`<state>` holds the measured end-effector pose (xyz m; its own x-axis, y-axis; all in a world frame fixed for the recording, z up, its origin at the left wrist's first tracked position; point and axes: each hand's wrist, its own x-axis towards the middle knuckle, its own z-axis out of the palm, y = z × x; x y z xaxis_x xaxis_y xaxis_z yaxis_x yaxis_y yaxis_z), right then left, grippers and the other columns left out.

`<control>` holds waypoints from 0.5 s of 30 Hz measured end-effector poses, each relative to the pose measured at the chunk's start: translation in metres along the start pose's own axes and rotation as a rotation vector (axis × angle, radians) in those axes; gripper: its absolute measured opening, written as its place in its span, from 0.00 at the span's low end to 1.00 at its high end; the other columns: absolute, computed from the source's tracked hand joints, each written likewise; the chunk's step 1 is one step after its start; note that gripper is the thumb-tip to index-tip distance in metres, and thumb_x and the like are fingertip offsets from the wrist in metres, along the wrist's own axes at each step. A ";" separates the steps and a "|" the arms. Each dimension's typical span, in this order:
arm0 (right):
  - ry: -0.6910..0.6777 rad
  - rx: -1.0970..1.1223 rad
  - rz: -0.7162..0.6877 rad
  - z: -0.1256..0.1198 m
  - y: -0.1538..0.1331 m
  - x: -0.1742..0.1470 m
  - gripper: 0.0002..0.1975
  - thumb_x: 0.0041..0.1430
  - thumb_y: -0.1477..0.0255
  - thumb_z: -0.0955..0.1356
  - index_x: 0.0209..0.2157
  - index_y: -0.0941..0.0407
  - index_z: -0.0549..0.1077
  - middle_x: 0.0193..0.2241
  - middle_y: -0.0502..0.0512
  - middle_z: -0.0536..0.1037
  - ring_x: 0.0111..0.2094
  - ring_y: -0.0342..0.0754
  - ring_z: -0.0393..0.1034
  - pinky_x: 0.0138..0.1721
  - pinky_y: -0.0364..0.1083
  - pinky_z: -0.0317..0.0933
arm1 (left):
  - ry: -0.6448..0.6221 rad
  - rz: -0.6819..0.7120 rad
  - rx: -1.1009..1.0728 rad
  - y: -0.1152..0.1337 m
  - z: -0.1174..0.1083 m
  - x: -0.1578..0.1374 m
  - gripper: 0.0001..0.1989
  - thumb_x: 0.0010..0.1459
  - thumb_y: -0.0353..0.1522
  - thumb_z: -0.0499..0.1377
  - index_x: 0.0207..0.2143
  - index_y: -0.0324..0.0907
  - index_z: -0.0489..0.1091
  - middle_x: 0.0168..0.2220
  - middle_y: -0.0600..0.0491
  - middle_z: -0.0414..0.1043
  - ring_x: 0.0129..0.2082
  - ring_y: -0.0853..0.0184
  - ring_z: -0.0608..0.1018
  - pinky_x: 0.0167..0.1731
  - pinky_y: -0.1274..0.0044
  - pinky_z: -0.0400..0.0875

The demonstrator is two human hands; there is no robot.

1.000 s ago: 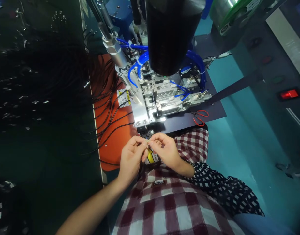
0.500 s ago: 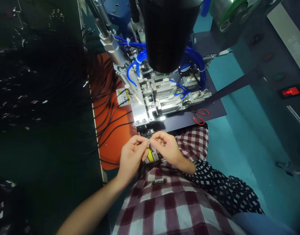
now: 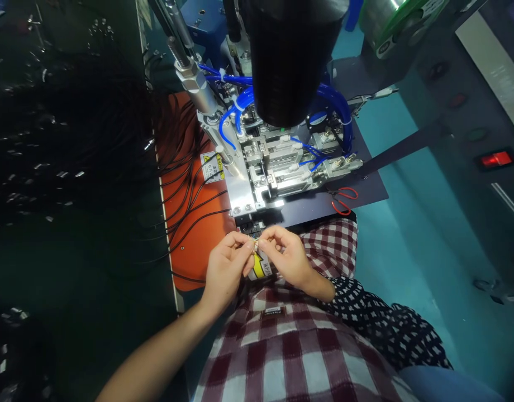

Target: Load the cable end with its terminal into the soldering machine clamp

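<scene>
My left hand (image 3: 225,268) and my right hand (image 3: 288,257) meet just in front of the machine's near edge. Thumb and forefinger of each are pinched together on thin, pale wires (image 3: 255,240), which show as fine strands between the fingertips. How many strands there are is too small to tell. Just behind the fingertips is a small black fixture (image 3: 249,226) at the front of the metal machine (image 3: 282,178). A yellow and white label (image 3: 262,267) shows beneath the hands.
Red-handled scissors (image 3: 344,201) lie on the dark plate to the right. Black cables (image 3: 190,195) run across the orange board (image 3: 184,257) from a dark pile on the left. A black cylinder (image 3: 286,67) hangs over the machine. A red switch (image 3: 496,159) is at far right.
The fingertips of my right hand have shifted very slightly to the right, and a little more of the wires shows between the hands. The view has moved slightly.
</scene>
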<state>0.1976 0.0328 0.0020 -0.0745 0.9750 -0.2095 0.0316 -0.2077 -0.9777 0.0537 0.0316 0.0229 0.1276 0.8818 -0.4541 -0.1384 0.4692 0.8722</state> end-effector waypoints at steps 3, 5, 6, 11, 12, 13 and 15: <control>0.026 -0.018 -0.020 -0.003 -0.002 0.000 0.06 0.59 0.69 0.68 0.33 0.57 0.73 0.26 0.51 0.73 0.24 0.41 0.64 0.26 0.41 0.59 | 0.006 0.002 0.002 0.001 0.001 0.001 0.08 0.60 0.35 0.60 0.32 0.41 0.66 0.14 0.63 0.57 0.15 0.78 0.58 0.20 0.83 0.54; 0.031 -0.059 -0.046 -0.004 -0.004 0.000 0.06 0.58 0.69 0.69 0.34 0.57 0.74 0.28 0.52 0.75 0.25 0.42 0.65 0.28 0.42 0.60 | 0.013 0.001 0.007 0.001 0.002 0.001 0.08 0.60 0.35 0.60 0.32 0.41 0.65 0.14 0.63 0.57 0.15 0.78 0.58 0.19 0.83 0.53; 0.031 -0.076 -0.058 -0.003 -0.004 0.000 0.06 0.58 0.69 0.69 0.34 0.57 0.74 0.28 0.52 0.75 0.25 0.42 0.65 0.28 0.42 0.61 | 0.016 0.003 0.012 0.001 0.002 0.001 0.08 0.59 0.35 0.60 0.32 0.41 0.65 0.14 0.63 0.58 0.15 0.78 0.59 0.19 0.83 0.53; 0.072 -0.098 -0.098 0.000 -0.004 -0.002 0.05 0.58 0.70 0.69 0.31 0.56 0.75 0.28 0.52 0.76 0.24 0.42 0.65 0.27 0.42 0.60 | 0.026 0.013 0.031 0.000 0.002 -0.001 0.09 0.58 0.36 0.62 0.32 0.41 0.65 0.15 0.62 0.59 0.15 0.78 0.60 0.18 0.84 0.53; 0.079 -0.099 -0.106 0.000 -0.004 -0.002 0.05 0.58 0.70 0.69 0.30 0.56 0.74 0.28 0.52 0.76 0.25 0.42 0.65 0.27 0.42 0.60 | 0.026 0.013 0.035 0.000 0.001 -0.002 0.09 0.58 0.36 0.62 0.32 0.41 0.66 0.15 0.62 0.59 0.15 0.78 0.60 0.17 0.84 0.53; 0.082 -0.099 -0.113 0.000 -0.004 -0.002 0.04 0.58 0.71 0.69 0.30 0.56 0.74 0.28 0.52 0.76 0.25 0.42 0.66 0.27 0.42 0.60 | 0.025 0.012 0.041 0.000 0.001 -0.002 0.09 0.58 0.36 0.62 0.32 0.41 0.66 0.15 0.62 0.59 0.15 0.78 0.60 0.17 0.84 0.53; 0.074 -0.101 -0.123 0.000 -0.004 -0.002 0.04 0.58 0.71 0.69 0.30 0.56 0.74 0.28 0.52 0.75 0.25 0.42 0.65 0.28 0.42 0.61 | 0.027 0.010 0.054 0.000 0.002 -0.002 0.09 0.58 0.36 0.61 0.32 0.41 0.66 0.15 0.62 0.59 0.15 0.78 0.60 0.17 0.84 0.53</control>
<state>0.1976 0.0314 0.0062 -0.0108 0.9964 -0.0835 0.1268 -0.0815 -0.9886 0.0549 0.0293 0.0240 0.0998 0.8879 -0.4491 -0.0867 0.4574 0.8850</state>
